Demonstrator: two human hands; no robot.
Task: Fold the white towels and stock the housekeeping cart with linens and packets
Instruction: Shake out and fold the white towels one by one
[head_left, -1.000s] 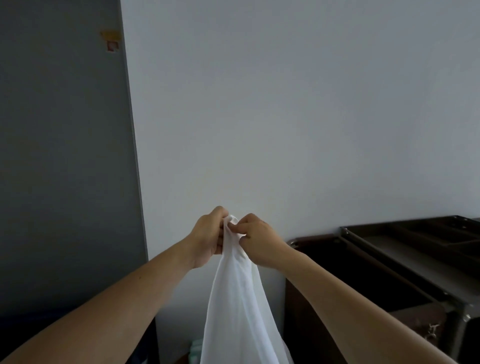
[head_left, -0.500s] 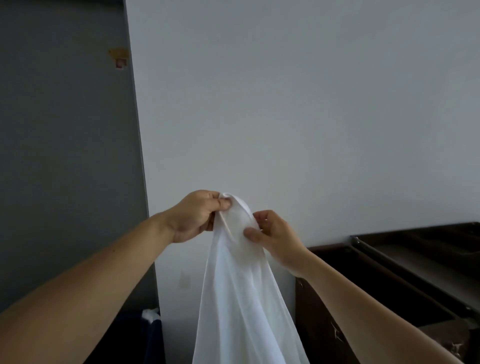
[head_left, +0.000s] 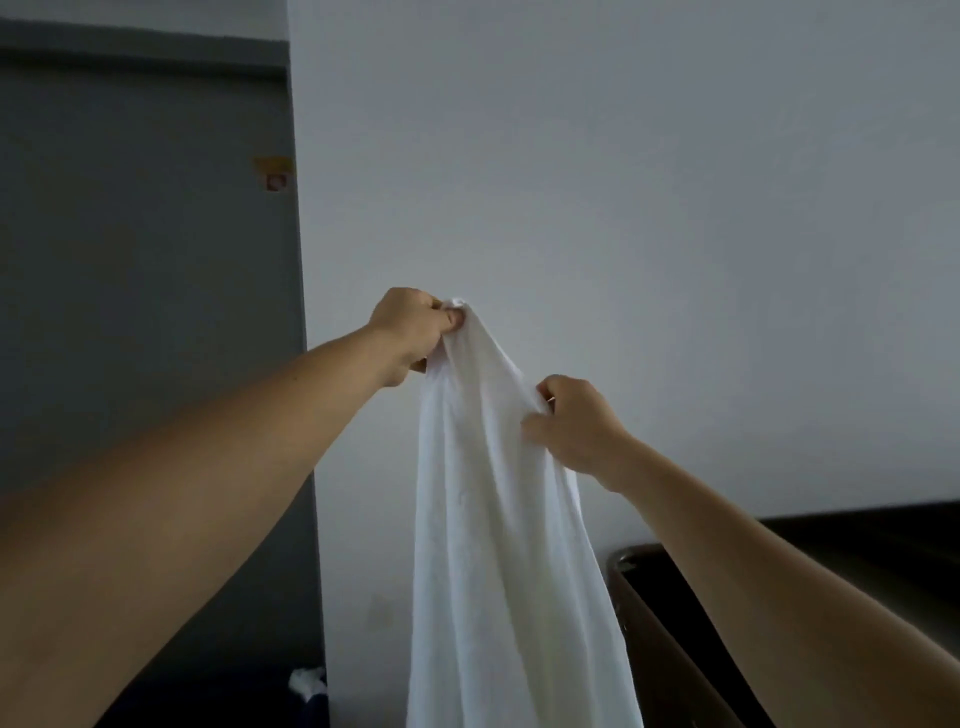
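Left hand (head_left: 410, 332): gripping the top corner of the towel (head_left: 493, 519) in a curled fist, and holding it up in front of the wall (head_left: 675, 208).
Right hand (head_left: 576, 428): pinching the towel's edge lower down and to the right, with fingers and thumb curling round the fabric.
Towel: hanging in the air from both hands and draping in long folds past the bottom edge, between the door (head_left: 145, 312) and the cart (head_left: 675, 623).
Cart: standing dark at lower right, with the right forearm crossing in front of it; its contents cannot be made out.
Door: standing grey at left and bearing a small yellow sticker (head_left: 272, 171).
Cloth (head_left: 307, 682): a small white bunch lying low beside the door, left of the towel.
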